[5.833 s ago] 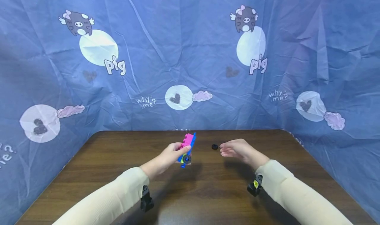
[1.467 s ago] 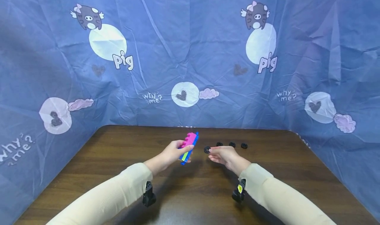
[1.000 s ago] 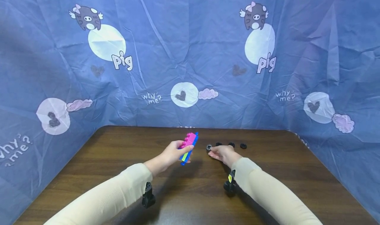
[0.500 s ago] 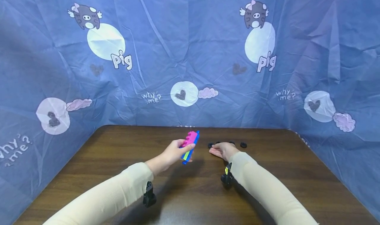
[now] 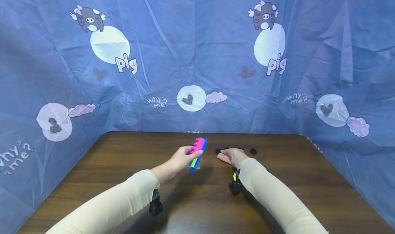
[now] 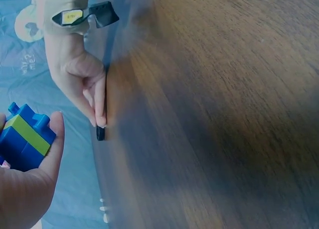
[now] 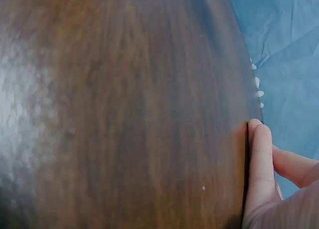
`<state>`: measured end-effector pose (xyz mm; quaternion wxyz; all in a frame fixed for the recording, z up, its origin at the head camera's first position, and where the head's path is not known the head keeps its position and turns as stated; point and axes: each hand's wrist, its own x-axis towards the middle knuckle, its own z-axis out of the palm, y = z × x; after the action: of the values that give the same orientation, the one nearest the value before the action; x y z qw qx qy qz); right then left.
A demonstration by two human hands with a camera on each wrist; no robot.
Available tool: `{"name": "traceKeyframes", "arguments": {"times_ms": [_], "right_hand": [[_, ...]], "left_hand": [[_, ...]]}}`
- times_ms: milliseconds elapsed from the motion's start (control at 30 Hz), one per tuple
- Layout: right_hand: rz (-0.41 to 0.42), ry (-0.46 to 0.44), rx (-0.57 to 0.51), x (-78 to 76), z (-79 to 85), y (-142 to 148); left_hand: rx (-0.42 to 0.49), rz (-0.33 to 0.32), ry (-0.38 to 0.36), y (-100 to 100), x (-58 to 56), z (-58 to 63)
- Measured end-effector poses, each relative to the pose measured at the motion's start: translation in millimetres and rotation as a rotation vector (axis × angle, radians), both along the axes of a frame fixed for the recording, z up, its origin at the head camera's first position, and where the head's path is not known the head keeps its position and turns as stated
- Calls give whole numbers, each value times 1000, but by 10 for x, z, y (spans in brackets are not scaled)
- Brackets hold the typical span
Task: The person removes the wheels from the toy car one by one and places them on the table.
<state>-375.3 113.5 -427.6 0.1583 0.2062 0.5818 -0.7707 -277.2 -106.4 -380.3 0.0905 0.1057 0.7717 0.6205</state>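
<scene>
My left hand (image 5: 177, 162) grips a toy-brick car body (image 5: 198, 148) above the table, tilted, with pink bricks, a lime strip and a blue base with pegs. The left wrist view shows the blue and lime underside (image 6: 26, 139), no wheel on the pegs in sight. To the right, my right hand (image 5: 232, 156) is low at the tabletop, thumb and finger pinching a black toy wheel (image 5: 218, 151). That wheel (image 6: 100, 134) appears edge-on in the left wrist view. In the right wrist view the fingers (image 7: 261, 159) lie along the table and the wheel is mostly hidden.
Another black wheel (image 5: 253, 151) lies right of my right hand. More wheels behind that hand are mostly covered. The brown wooden table (image 5: 197, 199) ends at a blue printed cloth (image 5: 197, 56) behind and at both sides.
The wheel seen earlier on the car body is off it, and more wheels lie on the table. My right hand has lowered a wheel to the row's left end. My left hand keeps its grip.
</scene>
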Motion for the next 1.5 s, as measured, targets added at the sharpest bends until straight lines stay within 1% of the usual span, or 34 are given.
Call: {"name": "traceKeyframes", "arguments": {"times_ms": [100, 133, 267, 433, 600, 700, 767, 933, 1100, 1200, 1300, 1333, 1400, 1433, 1500], "right_hand": [[4, 3, 1, 6, -1, -2], [-2, 6, 17, 27, 15, -18], [14, 20, 5, 90, 52, -33], [90, 33, -35, 142, 67, -2], [146, 81, -68, 177, 96, 20], [175, 118, -76, 214, 182, 10], [192, 130, -73, 238, 271, -1], [230, 167, -54, 268, 520, 22], [313, 241, -26, 269, 665, 85], [365, 285, 19, 309, 729, 111], [439, 332, 75, 368, 762, 129], [468, 344, 95, 391, 770, 132], [527, 369, 119, 439, 774, 136], [555, 382, 131, 461, 774, 138], [586, 395, 142, 502, 773, 139]], "left_hand": [[5, 3, 7, 15, -1, 8], [8, 5, 10, 18, -1, 12], [13, 3, 11, 17, -2, 15], [17, -20, 4, -2, -10, 2], [-27, 9, 20, -22, -28, 4], [-47, 18, 22, -15, -35, 2], [-56, 24, 19, -2, -42, 2], [-54, 72, 28, 50, -80, 33], [-34, 108, 52, 95, -112, 89], [-26, 127, 68, 111, -117, 116], [-35, 146, 84, 122, -117, 129], [-44, 151, 90, 126, -120, 126], [-92, 166, 120, 132, -123, 111], [-126, 173, 137, 135, -120, 107], [-193, 181, 167, 135, -121, 87]]}}
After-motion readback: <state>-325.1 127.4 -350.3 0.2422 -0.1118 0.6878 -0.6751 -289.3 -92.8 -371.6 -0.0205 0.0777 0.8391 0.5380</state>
